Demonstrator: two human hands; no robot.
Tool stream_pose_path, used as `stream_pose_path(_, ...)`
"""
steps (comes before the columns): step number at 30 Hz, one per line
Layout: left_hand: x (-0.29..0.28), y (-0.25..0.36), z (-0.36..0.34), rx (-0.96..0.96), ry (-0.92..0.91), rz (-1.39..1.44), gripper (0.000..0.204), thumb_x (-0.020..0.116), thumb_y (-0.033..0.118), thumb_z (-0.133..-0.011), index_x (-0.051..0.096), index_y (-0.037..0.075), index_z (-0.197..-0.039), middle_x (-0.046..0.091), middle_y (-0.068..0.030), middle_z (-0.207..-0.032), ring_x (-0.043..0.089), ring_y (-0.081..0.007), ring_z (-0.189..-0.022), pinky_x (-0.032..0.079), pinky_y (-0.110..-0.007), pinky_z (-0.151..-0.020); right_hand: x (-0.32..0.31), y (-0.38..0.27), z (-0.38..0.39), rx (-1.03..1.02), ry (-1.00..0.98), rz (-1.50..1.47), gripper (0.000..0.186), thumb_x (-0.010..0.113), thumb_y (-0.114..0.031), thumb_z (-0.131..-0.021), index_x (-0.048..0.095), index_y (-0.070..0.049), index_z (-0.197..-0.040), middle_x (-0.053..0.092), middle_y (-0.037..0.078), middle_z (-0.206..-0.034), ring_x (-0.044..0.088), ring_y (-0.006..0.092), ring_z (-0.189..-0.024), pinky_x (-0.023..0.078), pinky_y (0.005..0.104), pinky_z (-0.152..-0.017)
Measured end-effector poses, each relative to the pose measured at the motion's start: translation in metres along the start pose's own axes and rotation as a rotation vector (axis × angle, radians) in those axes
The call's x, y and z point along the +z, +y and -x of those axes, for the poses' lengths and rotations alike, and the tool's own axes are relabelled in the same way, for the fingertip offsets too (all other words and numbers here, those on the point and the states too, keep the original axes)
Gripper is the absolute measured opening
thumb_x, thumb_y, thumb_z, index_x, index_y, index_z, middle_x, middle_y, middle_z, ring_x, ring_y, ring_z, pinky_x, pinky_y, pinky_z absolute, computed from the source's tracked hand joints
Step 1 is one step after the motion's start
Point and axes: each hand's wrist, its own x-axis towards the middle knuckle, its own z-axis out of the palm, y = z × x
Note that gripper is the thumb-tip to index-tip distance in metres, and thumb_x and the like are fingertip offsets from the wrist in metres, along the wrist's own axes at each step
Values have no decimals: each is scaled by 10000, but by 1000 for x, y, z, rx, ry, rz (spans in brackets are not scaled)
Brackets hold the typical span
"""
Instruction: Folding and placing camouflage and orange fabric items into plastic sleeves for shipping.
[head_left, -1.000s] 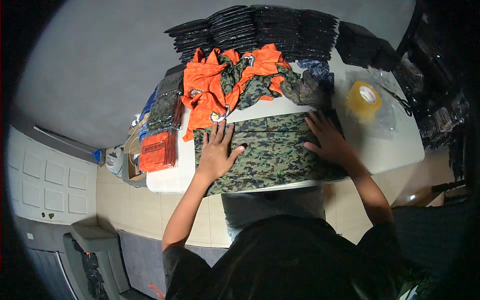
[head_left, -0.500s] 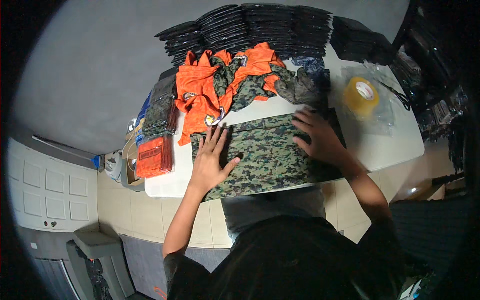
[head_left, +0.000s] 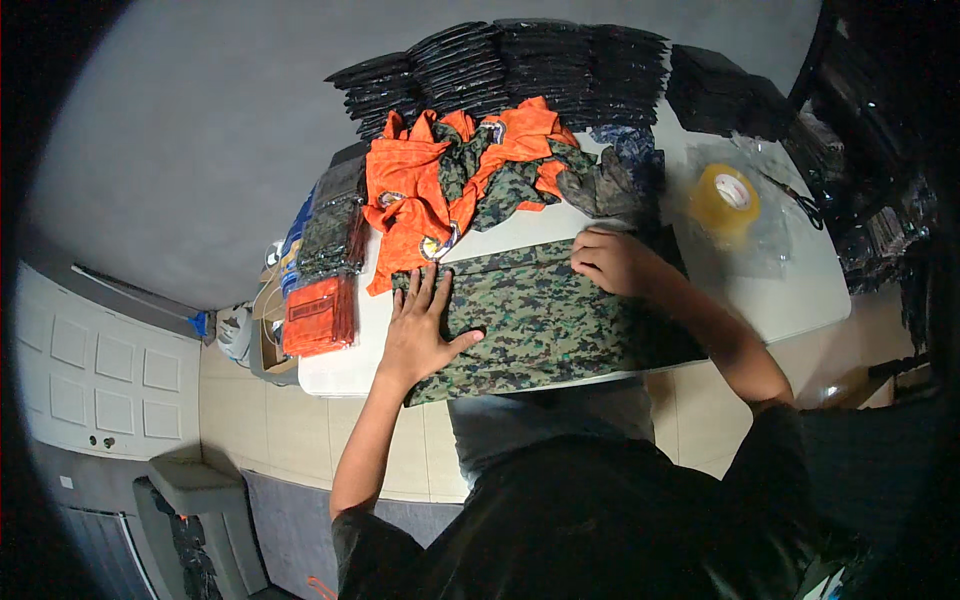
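Observation:
A folded green camouflage garment (head_left: 540, 320) lies flat along the near edge of the white table. My left hand (head_left: 420, 335) rests on its left end, palm down, fingers stretched and thumb spread to the side. At the garment's far edge, right of the middle, my right hand (head_left: 615, 262) is closed with curled fingers on the fabric; the fingertips are partly hidden. Just beyond the garment sits a loose heap of orange shirts (head_left: 410, 185) mixed with crumpled camouflage pieces (head_left: 507, 195).
Stacks of black plastic packages (head_left: 540, 70) line the far edge. To the right are yellow tape (head_left: 725, 200), clear plastic bags (head_left: 765, 250) and scissors (head_left: 808, 210). Bagged camouflage garments (head_left: 335, 235) and an orange packet (head_left: 320, 318) stand at the left edge of the white table (head_left: 780, 310).
My right hand has gone from spread fingers to curled ones on the garment's far edge, moving slightly left. My left hand stays on the left end. The whole view has shifted slightly.

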Motion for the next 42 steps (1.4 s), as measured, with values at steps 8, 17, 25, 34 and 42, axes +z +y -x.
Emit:
stream_pose_path(8, -10, -1, 5, -9, 1, 43, 1103, 708, 725, -797, 371, 35, -1589, 278, -244, -1668, 220, -437, -1556, 214, -617, -1232, -81, -45, 64, 611, 9, 146, 117, 725, -67, -832, 671, -54, -934, 666, 131, -963, 655, 328, -972, 533, 401, -859)
stream_pose_path(17, -46, -3, 59, -92, 242, 362, 539, 792, 276, -889, 653, -31, -1310, 608, -218, -1431, 528, -409, -1384, 425, -475, -1147, -186, -133, 225, 1004, 300, 871, 859, 775, 70, -735, 482, -109, -1523, 495, 209, -1454, 573, 435, -1258, 480, 464, -1066)
stream_pose_path(25, -11, -14, 116, 211, 135, 224, 647, 863, 417, -782, 692, 85, -1311, 630, -82, -1446, 545, -306, -1395, 435, -495, -1145, -64, -134, 155, 568, -65, 195, 719, 868, -169, -732, 603, -51, -1390, 523, 152, -1539, 474, 365, -1441, 374, 460, -1193)
stream_pose_path(34, 7, -45, 124, 238, 99, 201, 630, 686, -13, -720, 682, 102, -1339, 626, -69, -1456, 552, -276, -1398, 424, -471, -1184, -62, -105, 198, 545, -37, 195, 399, 677, -66, -853, 702, -17, -1248, 645, 128, -1418, 552, 305, -1386, 383, 469, -1188)
stream_pose_path(42, 0, -49, 120, 163, 240, 533, 405, 639, -12, -750, 799, 61, -1115, 754, -120, -1222, 678, -307, -1243, 484, -468, -1129, -72, -108, 193, 544, 99, 117, 382, 607, 65, -805, 749, -3, -1153, 725, 137, -1277, 646, 311, -1267, 428, 437, -1152)
